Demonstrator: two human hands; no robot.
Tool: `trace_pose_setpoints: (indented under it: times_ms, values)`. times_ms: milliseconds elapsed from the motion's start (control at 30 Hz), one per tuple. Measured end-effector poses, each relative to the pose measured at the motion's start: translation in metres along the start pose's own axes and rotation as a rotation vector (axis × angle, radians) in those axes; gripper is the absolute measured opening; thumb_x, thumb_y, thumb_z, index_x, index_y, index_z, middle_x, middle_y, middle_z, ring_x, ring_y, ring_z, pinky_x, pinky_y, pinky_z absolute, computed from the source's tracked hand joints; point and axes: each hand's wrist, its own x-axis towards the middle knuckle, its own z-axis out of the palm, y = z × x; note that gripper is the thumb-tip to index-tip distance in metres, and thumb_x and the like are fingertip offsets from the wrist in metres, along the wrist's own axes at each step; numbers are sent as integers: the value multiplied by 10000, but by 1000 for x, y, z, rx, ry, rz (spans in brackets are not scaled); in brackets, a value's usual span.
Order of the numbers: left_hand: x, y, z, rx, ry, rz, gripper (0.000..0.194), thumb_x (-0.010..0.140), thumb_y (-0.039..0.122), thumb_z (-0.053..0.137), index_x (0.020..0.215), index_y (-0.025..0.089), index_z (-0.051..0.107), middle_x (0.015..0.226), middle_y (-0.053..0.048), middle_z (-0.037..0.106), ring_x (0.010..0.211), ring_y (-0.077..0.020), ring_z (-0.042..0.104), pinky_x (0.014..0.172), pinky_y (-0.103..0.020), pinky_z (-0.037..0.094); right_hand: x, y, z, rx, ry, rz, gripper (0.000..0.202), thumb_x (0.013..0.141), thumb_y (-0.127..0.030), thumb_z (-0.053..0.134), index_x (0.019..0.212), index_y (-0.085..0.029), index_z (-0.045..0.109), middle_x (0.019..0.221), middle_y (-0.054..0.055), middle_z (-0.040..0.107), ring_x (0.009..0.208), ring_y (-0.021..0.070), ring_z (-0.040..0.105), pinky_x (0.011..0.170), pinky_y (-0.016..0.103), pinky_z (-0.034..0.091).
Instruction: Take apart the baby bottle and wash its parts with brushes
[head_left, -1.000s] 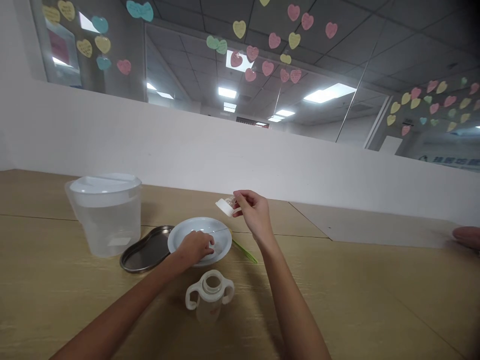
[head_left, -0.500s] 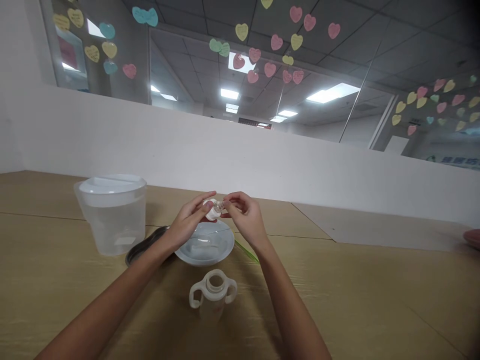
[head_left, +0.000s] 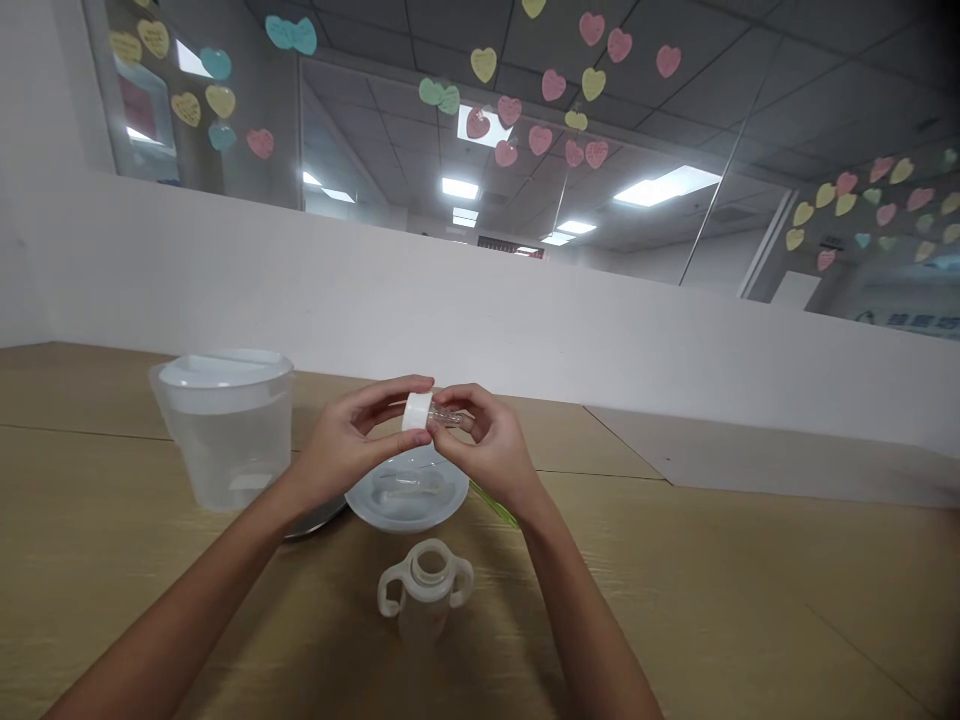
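Between thumb and fingers, my left hand [head_left: 352, 440] grips a white bottle collar ring [head_left: 416, 411] by its rim. A clear bottle nipple [head_left: 448, 416] sticks out of the ring to the right, and my right hand [head_left: 487, 440] pinches it near its base. Both hands are over a pale bowl [head_left: 360, 502] that has clear items inside, hard to make out. Nearer to me a translucent baby bottle [head_left: 424, 610] with two side handles stands upright, its mouth uncovered.
At the left stands a translucent lidded pitcher [head_left: 236, 450]. A dark metal tray [head_left: 319, 520] lies partly under my left forearm, beside the bowl. Something thin and green [head_left: 495, 505] lies right of the bowl. A white wall [head_left: 487, 320] rises behind the table.
The collar ring has turned from facing me to sideways, with the nipple now pointing right. My left hand has shifted its grip to the ring's rim; my right fingers have closed in at the nipple's base.
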Motion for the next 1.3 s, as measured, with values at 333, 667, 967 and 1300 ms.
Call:
trace_pose_setpoints:
  times_ms: [333, 667, 967, 1300]
  values:
    - [-6, 8, 2, 45, 34, 23, 490, 640, 357, 769, 1098, 226, 656, 1181, -61, 635, 1085, -255, 580, 1001, -403, 451, -3, 6, 6, -157, 133, -288, 94, 689, -126, 566, 737, -205, 582, 767, 15, 614, 749, 144, 595, 692, 295, 514]
    - [1, 9, -7, 3, 94, -133, 484, 694, 448, 694, 1113, 209, 653, 1070, -65, 687, 985, -252, 620, 838, -343, 533, -6, 3, 12, -367, 107, -417, 161, 824, -214, 548, 934, -219, 664, 962, 80, 664, 913, 181, 623, 797, 350, 523]
    - [7, -4, -10, 12, 49, -201, 483, 757, 513, 595, 1110, 188, 656, 974, -68, 708, 949, -251, 617, 785, -319, 522, 1, 11, 1, -318, -32, -256, 178, 796, -234, 578, 947, -203, 668, 920, 64, 672, 826, 161, 626, 739, 305, 527]
    - [-2, -6, -2, 84, 56, -128, 414, 744, 460, 628, 1069, 203, 642, 969, -37, 684, 848, -208, 623, 714, -272, 521, -4, 13, 10, -341, 121, -172, 80, 758, -241, 579, 763, -194, 644, 720, 40, 659, 612, 138, 590, 587, 278, 489]
